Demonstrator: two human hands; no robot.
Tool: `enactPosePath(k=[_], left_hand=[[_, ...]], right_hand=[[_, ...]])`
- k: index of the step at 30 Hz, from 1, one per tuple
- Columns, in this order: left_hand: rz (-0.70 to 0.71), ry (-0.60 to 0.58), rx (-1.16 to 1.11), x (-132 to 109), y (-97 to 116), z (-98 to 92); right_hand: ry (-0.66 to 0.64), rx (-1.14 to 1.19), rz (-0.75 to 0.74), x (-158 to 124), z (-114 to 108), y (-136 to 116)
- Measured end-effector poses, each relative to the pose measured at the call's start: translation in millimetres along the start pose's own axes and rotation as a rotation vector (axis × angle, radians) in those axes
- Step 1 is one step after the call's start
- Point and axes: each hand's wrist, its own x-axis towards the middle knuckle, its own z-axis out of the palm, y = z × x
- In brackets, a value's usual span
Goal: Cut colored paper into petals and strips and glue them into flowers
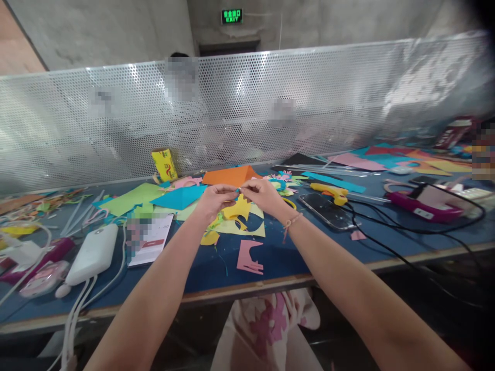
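Since the thing's so tiny, it's all fingertips: left hand (216, 202) and right hand (263, 195) meet above the table (286, 257), each closed in a pinch at a tiny blue piece (238, 190), prob. bc a fuller grip would hide it. Can't tell what it's made of, or which hand bears more of it. Forearms come in from both sides, so the hands meet face to face, approx. mid-body.

Just under them: a yellow paper cutout (236, 208) and a pale yellow sheet (228, 227) w/ a curved cut-out, close in, presumably for easy reach. Nearer the edge, a notched pink paper scrap (247, 255) lies apart from the pile. Orange sheet (228, 176) & blue sheet (180, 197) sit farther back, prob. to leave elbow room.

Yellow glue gun (328, 192) lies by the dark-screened phone (327, 212), handy for the right side; can't tell if it's resting on it. Over left, lit phone (157, 242) next to a white power bank (95, 252), its cables dropping off the edge, likely to keep 'em clear of the paper.
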Motion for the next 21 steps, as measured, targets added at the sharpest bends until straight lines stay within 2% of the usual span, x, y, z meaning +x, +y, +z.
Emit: enactPosePath(k=[4,7,12,14,21], left_hand=[[0.08,-0.019,0.143,2.5,-3.4,-2.1],[0.091,0.013,0.156,3.8,-4.5,-1.8],[0.054,0.077,0.066,5.2,-4.4,-0.3],[0.055,0.07,0.045,5.3,-4.4,-0.4],[0.054,0.045,0.041,1.8,-2.8,0.5]], right_hand=[[-0.022,0.078,0.063,1.0,-0.5,1.6],[-0.038,0.189,0.097,2.3,-0.4,3.3],[-0.07,0.654,0.275,4.6,1.9,5.9],[-0.069,0.743,0.307,4.8,2.9,6.1],[-0.054,0.626,0.239,5.5,5.5,8.9]])
